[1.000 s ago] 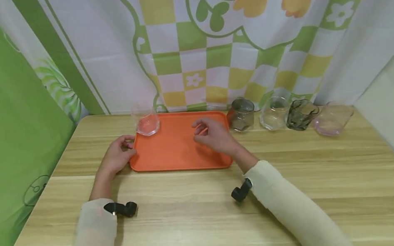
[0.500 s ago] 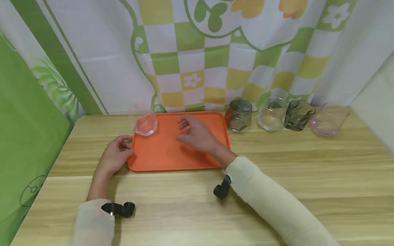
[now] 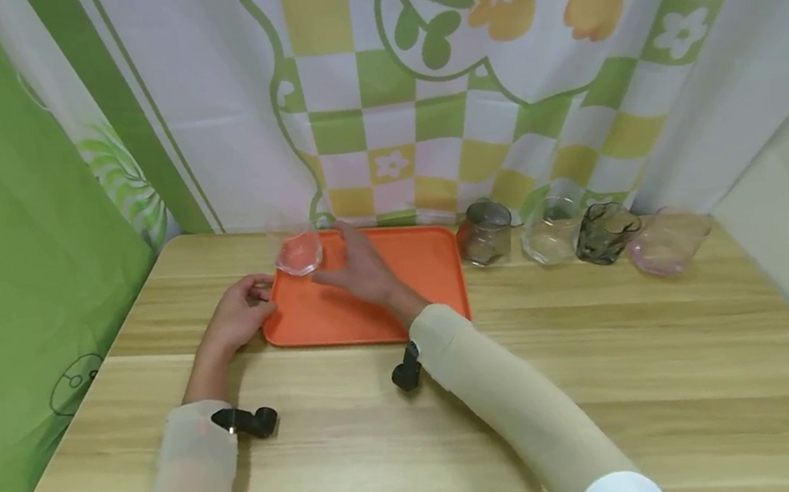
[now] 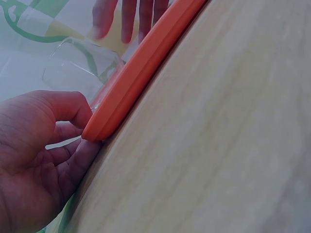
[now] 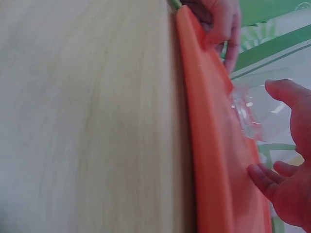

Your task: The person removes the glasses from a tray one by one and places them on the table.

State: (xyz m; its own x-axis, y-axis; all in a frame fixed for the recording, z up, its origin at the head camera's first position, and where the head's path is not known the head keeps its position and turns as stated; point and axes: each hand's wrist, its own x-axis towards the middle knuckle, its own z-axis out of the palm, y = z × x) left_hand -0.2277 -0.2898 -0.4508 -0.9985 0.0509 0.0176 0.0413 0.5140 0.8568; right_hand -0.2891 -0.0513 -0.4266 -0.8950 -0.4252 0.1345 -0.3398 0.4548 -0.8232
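Observation:
An orange tray (image 3: pixel 429 275) lies near the back of the wooden table. My left hand (image 3: pixel 236 314) pinches its left edge; in the left wrist view the thumb is at the rim (image 4: pixel 141 73) and fingers reach beneath its corner. On the tray's back left corner stands a clear faceted drinking glass (image 3: pixel 299 253). My right hand (image 3: pixel 366 271) is over the tray just right of this glass, thumb and fingers spread apart. The right wrist view shows the glass (image 5: pixel 247 114) beyond the gap between thumb and fingers, with nothing held.
Right of the tray, a row holds a dark grey glass (image 3: pixel 486 233), a clear round glass (image 3: pixel 550 232), a dark wavy glass (image 3: pixel 605 233) and a pinkish tilted-looking glass (image 3: pixel 666 241). A patterned curtain (image 3: pixel 393 128) hangs right behind the table.
My right hand has moved left across the tray toward the clear glass, and its fingers have spread wider. The left hand stays at the tray's edge.

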